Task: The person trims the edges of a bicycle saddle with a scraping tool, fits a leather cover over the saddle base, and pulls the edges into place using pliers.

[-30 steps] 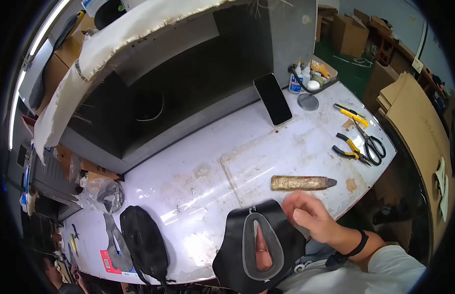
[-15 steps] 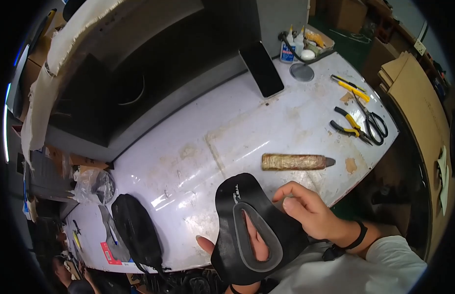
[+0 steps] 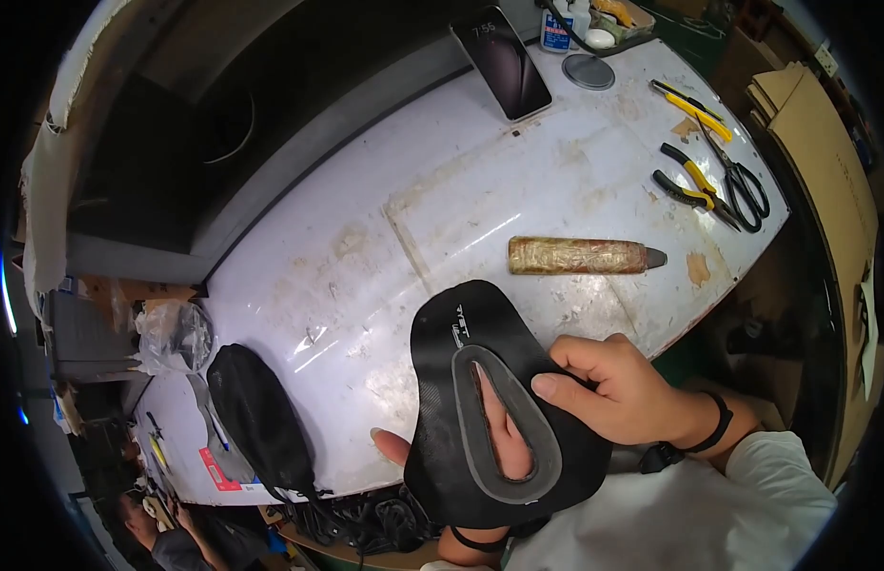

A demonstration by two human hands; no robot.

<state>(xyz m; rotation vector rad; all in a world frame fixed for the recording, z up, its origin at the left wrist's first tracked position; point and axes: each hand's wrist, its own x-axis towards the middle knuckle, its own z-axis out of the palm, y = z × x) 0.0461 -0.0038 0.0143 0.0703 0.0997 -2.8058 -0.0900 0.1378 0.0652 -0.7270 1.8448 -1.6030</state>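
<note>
Head view: black panel with grey-rimmed opening (image 3: 437,409) in both hands, at table's (image 3: 347,285) near edge. Right hand (image 3: 613,390) — thumb on top, fingers clamped on panel's right edge. Left hand (image 3: 513,452) underneath, partly visible through opening, one digit out past left edge; cannot tell whether its fingers close on anything. Wrapped tool (image 3: 575,255) lies just beyond panel; pliers (image 3: 701,190) and scissors (image 3: 746,190) farther right, black pouch (image 3: 259,419) left — phone (image 3: 507,67) leaning at back.
</note>
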